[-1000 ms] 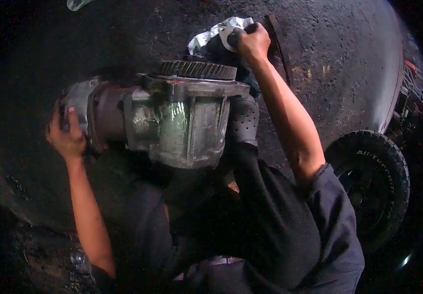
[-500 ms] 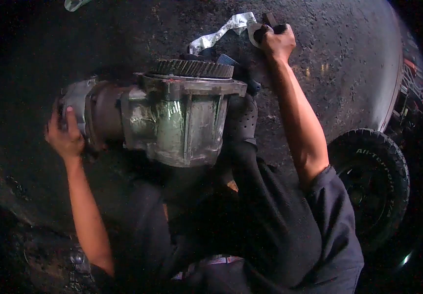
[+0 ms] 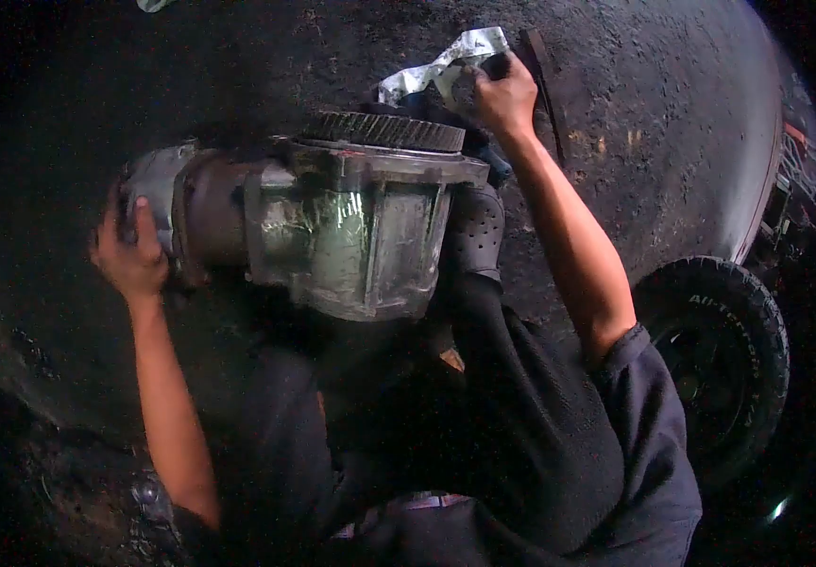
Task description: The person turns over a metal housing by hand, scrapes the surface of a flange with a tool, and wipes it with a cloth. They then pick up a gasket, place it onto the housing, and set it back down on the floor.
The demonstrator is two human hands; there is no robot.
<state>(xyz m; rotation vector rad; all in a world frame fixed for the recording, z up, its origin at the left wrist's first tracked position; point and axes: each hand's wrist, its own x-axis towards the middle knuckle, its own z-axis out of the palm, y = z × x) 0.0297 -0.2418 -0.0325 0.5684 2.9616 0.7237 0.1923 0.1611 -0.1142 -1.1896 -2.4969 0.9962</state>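
Nearest: black trousers (image 3: 550, 416), legs bent, and a dark sleeve (image 3: 649, 406) rolled to the R elbow. Fwd of the legs, center to L: gear housing (image 3: 332, 246), a cast-metal assy lying lengthwise, approx. L–R. No. or brand mark on its casing: none legible.

L hand (image 3: 134, 255): gripping the L end of the housing, thumb on the near face, fingers around the outer edge. A dark perforated shoe (image 3: 479, 231) sits just beside the R end. Far R: tire (image 3: 757, 331), w/ pale sidewall lettering — "All-Terrain T/A" — maker's name not legible.

Far side of housing: toothed gear (image 3: 384, 132), teeth around its rim. Beyond it, R hand (image 3: 510, 99): fingers closed on the R end of a crumpled white sheet (image 3: 469, 45); fingertips partly hidden. Flat bar (image 3: 548, 90) lies on the dark, rough floor (image 3: 644, 104), just R of that hand. Far R edge: tangled wires (image 3: 800, 180). Farthest, top L: pale item (image 3: 151, 5), cut off by the frame, ID unclear.
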